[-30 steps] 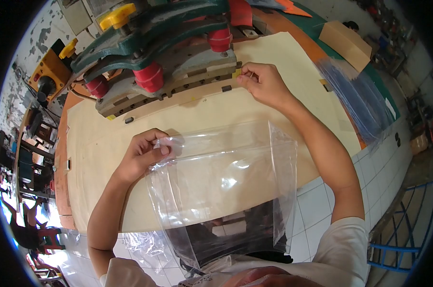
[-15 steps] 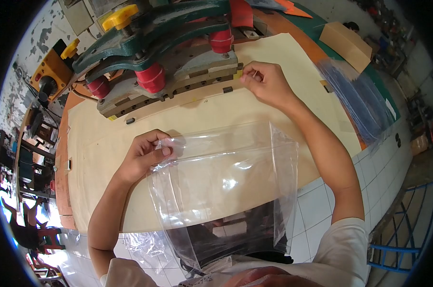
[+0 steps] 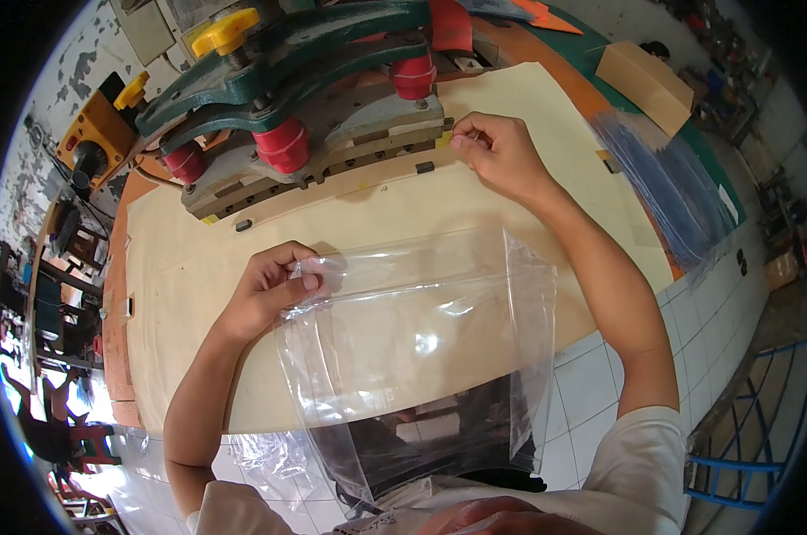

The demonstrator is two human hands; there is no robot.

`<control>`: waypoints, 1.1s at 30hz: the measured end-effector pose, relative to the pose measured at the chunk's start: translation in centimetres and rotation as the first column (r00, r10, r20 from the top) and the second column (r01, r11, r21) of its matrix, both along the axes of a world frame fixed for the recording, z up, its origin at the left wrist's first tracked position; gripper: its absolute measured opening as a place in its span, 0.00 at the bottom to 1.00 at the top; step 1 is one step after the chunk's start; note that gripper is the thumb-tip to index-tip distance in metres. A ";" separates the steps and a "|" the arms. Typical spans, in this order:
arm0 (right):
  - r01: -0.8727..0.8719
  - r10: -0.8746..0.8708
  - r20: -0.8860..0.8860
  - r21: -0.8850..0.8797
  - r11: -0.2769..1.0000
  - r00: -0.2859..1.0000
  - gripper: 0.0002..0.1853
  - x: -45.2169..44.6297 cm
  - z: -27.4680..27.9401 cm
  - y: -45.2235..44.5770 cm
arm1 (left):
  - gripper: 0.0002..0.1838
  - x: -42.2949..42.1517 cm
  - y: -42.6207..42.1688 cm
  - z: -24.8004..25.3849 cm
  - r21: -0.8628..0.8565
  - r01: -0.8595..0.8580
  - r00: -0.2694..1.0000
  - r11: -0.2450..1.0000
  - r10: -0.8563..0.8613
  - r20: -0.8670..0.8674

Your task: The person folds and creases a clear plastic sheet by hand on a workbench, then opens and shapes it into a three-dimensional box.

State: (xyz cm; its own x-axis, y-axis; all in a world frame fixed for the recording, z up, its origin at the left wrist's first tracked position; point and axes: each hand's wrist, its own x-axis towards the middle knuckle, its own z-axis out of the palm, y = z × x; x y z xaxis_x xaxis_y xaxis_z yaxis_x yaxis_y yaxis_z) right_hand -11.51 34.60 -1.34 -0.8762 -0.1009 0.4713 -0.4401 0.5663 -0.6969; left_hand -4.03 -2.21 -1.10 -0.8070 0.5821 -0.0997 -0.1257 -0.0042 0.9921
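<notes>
Pinched between the thumb and fingers of my left hand [image 3: 274,290] is the upper left corner of a clear plastic bag [image 3: 421,330], which hangs over the table's front edge toward my lap. My right hand [image 3: 501,156] is closed in a pinch beside the right end of a press machine's metal bar [image 3: 332,147]; what its fingertips hold is too small to name. The press has a green frame [image 3: 323,67] and red insulators [image 3: 281,145]. Two small dark blocks [image 3: 425,167] lie on the cream sheet [image 3: 189,294] in front of the bar.
A stack of clear bluish plastic sheets [image 3: 666,192] lies on the right of the table, near a cardboard box [image 3: 644,85]. A yellow control box [image 3: 100,143] stands at the left of the press. A blue metal rack [image 3: 751,428] is at the lower right.
The press appears shifted very slightly to the right in view, and my right hand has moved slightly right with it. My left hand keeps its hold on the bag.
</notes>
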 end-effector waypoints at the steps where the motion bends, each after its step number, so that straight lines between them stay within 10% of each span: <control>1: 0.004 -0.003 0.003 -0.007 1.000 1.000 0.06 0.0 0.0 0.0 | 0.10 0.0 0.0 0.0 -0.003 -0.001 1.000 1.000 0.001 -0.004; 33: -0.018 0.018 -0.004 0.045 0.999 1.000 0.08 0.3 -0.1 -0.4 | 0.10 0.0 0.0 -0.3 0.006 -0.003 1.000 1.000 0.003 -0.005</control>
